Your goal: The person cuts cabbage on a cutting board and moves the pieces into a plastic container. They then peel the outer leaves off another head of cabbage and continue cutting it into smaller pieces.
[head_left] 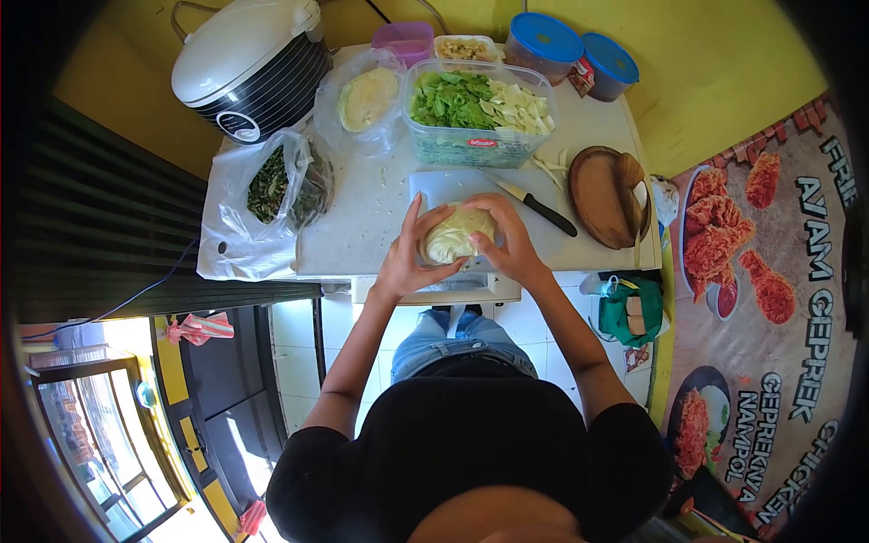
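Between my two hands is a piece of cabbage, its cut layers facing up. My left hand grips its left side, the index finger pointing upward. My right hand closes round the right side, fingers over the top edge. Under the cabbage lies a pale cutting board, partly hidden by the hands. A knife with a black handle rests just right of the board, its blade tip towards the clear tub. Shredded green leaves and cut cabbage fill that tub.
A rice cooker, a bag of dark leaves and a bagged cabbage half stand on the left. Blue-lidded containers are at the back. A wooden mortar sits at the right, near cabbage strips.
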{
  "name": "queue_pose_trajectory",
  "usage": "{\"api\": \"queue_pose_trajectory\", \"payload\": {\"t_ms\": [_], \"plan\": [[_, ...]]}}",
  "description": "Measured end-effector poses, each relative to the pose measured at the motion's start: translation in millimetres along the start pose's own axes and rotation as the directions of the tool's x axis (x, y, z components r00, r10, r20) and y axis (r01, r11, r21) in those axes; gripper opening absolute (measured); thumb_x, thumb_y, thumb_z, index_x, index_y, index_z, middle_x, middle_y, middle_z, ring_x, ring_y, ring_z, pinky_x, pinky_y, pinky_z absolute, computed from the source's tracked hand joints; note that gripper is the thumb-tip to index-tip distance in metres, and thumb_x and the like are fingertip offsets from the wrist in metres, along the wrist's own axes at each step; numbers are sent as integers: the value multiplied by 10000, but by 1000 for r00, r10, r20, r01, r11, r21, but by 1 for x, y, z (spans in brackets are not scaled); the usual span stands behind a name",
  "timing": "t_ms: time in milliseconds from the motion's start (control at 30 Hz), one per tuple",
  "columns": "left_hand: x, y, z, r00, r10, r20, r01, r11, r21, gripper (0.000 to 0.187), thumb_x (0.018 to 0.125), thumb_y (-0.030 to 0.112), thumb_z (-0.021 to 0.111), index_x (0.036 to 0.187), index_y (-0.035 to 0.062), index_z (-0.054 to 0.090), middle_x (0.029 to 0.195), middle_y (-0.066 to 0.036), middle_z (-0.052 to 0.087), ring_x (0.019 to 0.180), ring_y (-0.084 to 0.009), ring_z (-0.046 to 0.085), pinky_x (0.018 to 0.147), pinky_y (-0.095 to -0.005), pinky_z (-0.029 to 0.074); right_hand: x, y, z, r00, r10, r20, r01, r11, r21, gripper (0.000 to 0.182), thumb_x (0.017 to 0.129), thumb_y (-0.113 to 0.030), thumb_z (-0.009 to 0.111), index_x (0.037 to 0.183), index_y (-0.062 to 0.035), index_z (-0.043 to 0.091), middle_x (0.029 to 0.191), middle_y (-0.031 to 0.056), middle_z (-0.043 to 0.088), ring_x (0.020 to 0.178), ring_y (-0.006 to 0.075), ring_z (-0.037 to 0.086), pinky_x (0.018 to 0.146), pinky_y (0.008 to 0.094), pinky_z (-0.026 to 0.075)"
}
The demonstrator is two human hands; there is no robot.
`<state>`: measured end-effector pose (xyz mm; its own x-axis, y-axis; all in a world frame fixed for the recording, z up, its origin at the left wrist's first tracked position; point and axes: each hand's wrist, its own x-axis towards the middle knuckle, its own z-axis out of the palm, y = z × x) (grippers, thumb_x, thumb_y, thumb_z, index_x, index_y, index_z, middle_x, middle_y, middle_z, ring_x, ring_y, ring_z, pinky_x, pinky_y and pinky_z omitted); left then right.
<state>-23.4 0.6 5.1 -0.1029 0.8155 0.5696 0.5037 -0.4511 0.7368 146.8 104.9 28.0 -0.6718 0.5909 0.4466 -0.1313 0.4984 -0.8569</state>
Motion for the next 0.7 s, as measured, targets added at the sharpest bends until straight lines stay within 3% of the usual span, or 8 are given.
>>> {"api": "queue_pose_trajectory", "payload": {"t_ms": [67,167,267,333,367,400,567,700], "plan": [[1,-1,0,999,22,31,-22,1000,-10,1150,701,144,836,1504,51,17,1274,-225,560,1171,-360,568,979,-431,463,14,-25,-3,995,92,38,-82,974,-210,574,817,-343,699,1252,-28,498,1203,193,540,1146,332,503,1011,410,374],[3,5,2,994,108,-18,-108,994,13,1229,686,165,850,1503,58,-63,1321,-258,507,1215,-376,531,988,-449,453,17,-28,1,959,254,123,-213,938,-274,694,755,-389,756,1288,-34,488,1192,196,543,1138,343,502,1018,409,367],[1,15,2,995,-10,-99,17,997,74,1295,649,216,877,1503,68,-86,1358,-279,457,1251,-390,495,994,-453,447,15,-25,3,962,231,144,-198,956,-215,728,743,-384,772,1325,-60,477,1206,188,528,1168,345,473,1032,425,350],[-3,22,0,969,-242,-47,243,970,18,1329,608,244,897,1507,74,-67,1308,-274,510,1203,-391,539,969,-441,468,10,-26,6,966,213,149,-176,958,-227,728,729,-338,795,1332,-73,483,1217,171,524,1182,326,467,1038,413,346],[-8,26,-4,883,-467,46,469,882,-48,1313,595,239,900,1510,69,-26,1245,-273,561,1139,-387,587,939,-433,489,8,-26,6,968,201,153,-162,958,-237,735,715,-292,818,1339,-87,489,1229,154,520,1195,308,461,1044,402,342],[-10,25,-5,881,-472,41,473,880,-48,1313,595,239,900,1510,69,-26,1245,-273,561,1139,-387,587,939,-433,489,8,-26,6,966,202,159,-162,958,-235,735,715,-292,818,1339,-87,489,1229,154,520,1195,308,461,1044,402,342],[-11,15,-9,972,-234,-39,233,972,-19,1241,598,197,887,1506,48,55,1220,-250,587,1093,-382,615,917,-439,504,15,-30,3,987,19,158,12,981,-194,712,664,-297,848,1282,-113,547,1228,158,503,1223,341,425,1039,449,346],[-1,3,-15,998,-64,-24,65,997,49,1201,610,173,875,1504,42,83,1248,-224,579,1108,-390,600,926,-430,496,25,-30,-6,983,3,181,33,981,-193,730,638,-309,862,1277,-114,567,1207,146,528,1193,322,466,1025,418,377]]}}
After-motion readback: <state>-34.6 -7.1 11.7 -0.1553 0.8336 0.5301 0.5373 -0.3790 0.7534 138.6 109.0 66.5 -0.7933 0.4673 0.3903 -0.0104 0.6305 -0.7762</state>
